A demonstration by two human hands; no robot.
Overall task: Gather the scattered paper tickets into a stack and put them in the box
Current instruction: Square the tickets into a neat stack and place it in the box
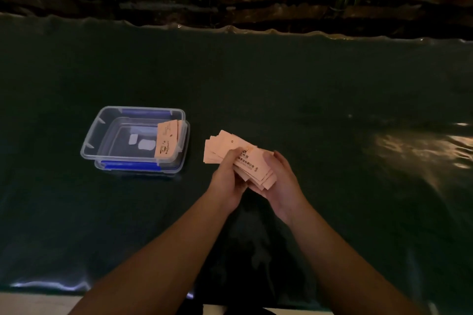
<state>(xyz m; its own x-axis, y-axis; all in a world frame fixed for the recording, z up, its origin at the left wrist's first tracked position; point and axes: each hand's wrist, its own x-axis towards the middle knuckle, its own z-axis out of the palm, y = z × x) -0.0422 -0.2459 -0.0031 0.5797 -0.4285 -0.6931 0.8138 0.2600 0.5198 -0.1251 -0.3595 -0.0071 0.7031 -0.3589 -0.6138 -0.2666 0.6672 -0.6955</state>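
Tickets: one uneven, fanned bundle held above the tabletop, just right of the box and clear of it. Edges splay at both ends, so the bundle isn't squared up; my read is the two-handed hold is there to align it before it goes in.

A few tickets already in the box lean against its right wall, likely a batch dropped in from that side. Box is clear plastic with blue clips and no lid on it. I see no loose tickets on the tabletop.

Left hand: fingers curled over the near-left part of the bundle, thumb on top. Right hand: palm turned inward, cupping the near-right end from below, fingers closed on the paper. Both forearms converge from the bottom edge, wrists close together, hands nearly touching under the bundle.
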